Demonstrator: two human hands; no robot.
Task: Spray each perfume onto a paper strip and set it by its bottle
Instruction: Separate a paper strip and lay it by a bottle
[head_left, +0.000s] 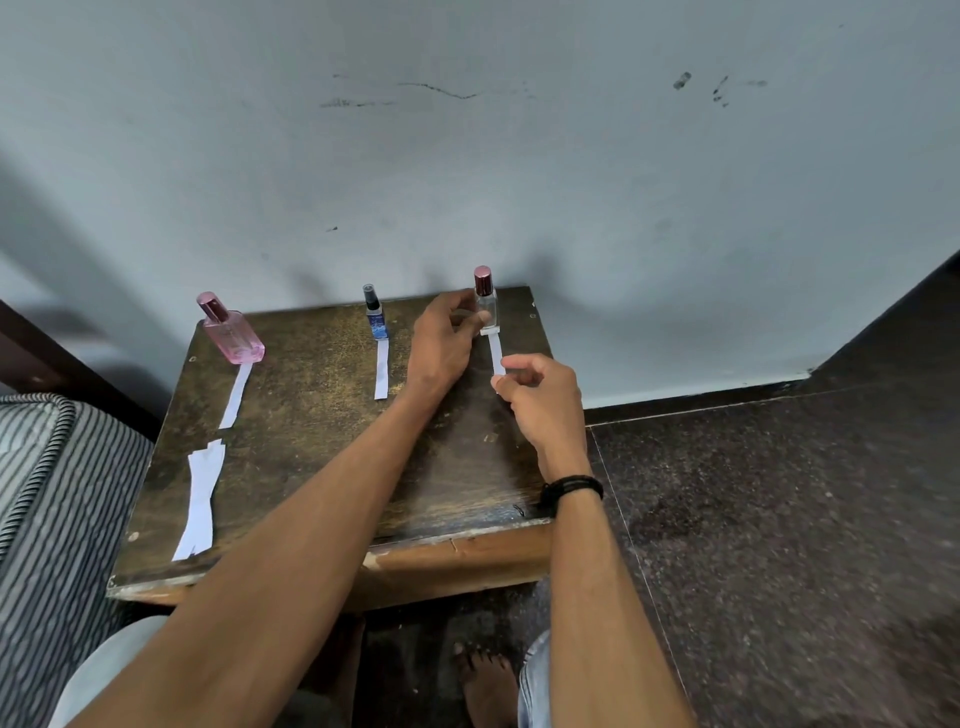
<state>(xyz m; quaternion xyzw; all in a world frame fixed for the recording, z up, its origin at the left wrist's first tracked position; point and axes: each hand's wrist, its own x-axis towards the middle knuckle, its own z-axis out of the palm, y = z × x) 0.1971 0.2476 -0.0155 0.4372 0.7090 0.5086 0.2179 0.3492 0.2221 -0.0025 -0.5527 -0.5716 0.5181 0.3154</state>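
Nearly done: pink bottle (234, 332) and blue bottle (375, 318) each have strip. Left hand (447, 338) wraps clear bottle (487, 306), frame centre; right hand (540, 395) pinches last strip (497, 356) beneath. Spare strips (200, 499) lower left of table (311, 415).

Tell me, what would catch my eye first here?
Three perfume bottles stand along the far edge of a worn wooden table: a pink bottle at left, a small blue bottle in the middle, a clear bottle at right, each with a paper strip before it. The left hand touches the clear bottle while the right hand pinches its strip.
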